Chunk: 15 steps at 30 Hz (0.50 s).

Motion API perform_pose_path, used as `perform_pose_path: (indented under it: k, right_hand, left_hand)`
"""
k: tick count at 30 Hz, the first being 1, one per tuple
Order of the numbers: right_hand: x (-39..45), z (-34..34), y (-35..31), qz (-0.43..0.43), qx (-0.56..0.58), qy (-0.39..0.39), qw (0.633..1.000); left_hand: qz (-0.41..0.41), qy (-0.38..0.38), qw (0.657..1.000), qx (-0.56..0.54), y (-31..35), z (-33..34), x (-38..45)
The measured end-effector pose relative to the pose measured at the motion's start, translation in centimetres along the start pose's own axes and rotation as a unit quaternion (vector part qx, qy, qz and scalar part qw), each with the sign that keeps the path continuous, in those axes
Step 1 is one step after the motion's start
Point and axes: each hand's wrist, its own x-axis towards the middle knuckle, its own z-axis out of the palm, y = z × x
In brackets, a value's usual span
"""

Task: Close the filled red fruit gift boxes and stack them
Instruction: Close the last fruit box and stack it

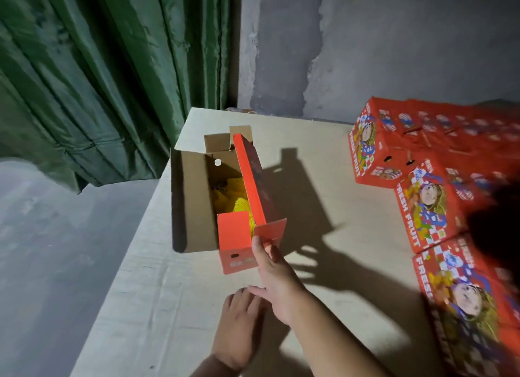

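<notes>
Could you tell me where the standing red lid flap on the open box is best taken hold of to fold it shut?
Probably the free top edge of the red lid flap, taken from the right: it stands upright along the open box, leaving that edge exposed.
</notes>
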Motion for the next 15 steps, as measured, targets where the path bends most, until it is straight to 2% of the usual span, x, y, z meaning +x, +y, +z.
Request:
perform_pose_path:
  k: [1, 2, 3, 4, 5, 7, 8, 10, 13, 15]
  right_hand:
    - [-1.4, -0.4, 0.8, 0.009, 0.003, -0.011, 1.0]
    - [-2.9, -1.0, 1.5, 0.02, 0.001, -0.016, 1.0]
    - [-4.2, -1.6, 2.3, 0.029, -0.003, -0.015, 0.999]
    - [-5.4, -2.4, 3.2, 0.03, -0.014, -0.01, 0.999]
    - [-6.6, -3.2, 4.3, 0.029, -0.022, -0.007, 0.999]
    - [-9.1, -4.9, 6.5, 0.019, -0.037, -0.013, 0.999]
    - [-10.4, -5.7, 7.7, 0.014, -0.047, -0.01, 0.999]
    - [-12.8, -7.5, 9.8, 0.01, -0.059, 0.0, 0.998]
    - [-16.1, -10.6, 12.6, 0.012, -0.073, -0.009, 0.997]
    - [-17.9, -12.9, 14.2, 0.018, -0.072, -0.024, 0.997]
  left_hand:
    - [-0.06, -0.047, 0.997, -0.008, -5.8, -5.1, -4.9]
    - [-0.175, -0.078, 0.979, -0.062, -8.7, -9.1, -9.9]
    - [-0.216, -0.026, 0.972, -0.086, -6.5, -10.9, -11.4]
    - [-0.218, 0.032, 0.971, -0.089, -4.7, -12.5, -13.0]
    - [-0.252, -0.006, 0.961, -0.116, -3.1, -14.4, -14.3]
    - [-0.194, 0.014, 0.969, -0.154, 1.7, -18.2, -16.9]
    - [-0.177, 0.05, 0.968, -0.17, 3.1, -20.6, -17.7]
    - [-0.169, 0.092, 0.973, -0.128, 4.4, -25.4, -18.1]
    - [-0.132, 0.047, 0.984, -0.111, 6.3, -30.0, -16.1]
    - [-0.126, -0.005, 0.989, -0.077, 6.7, -30.9, -14.2]
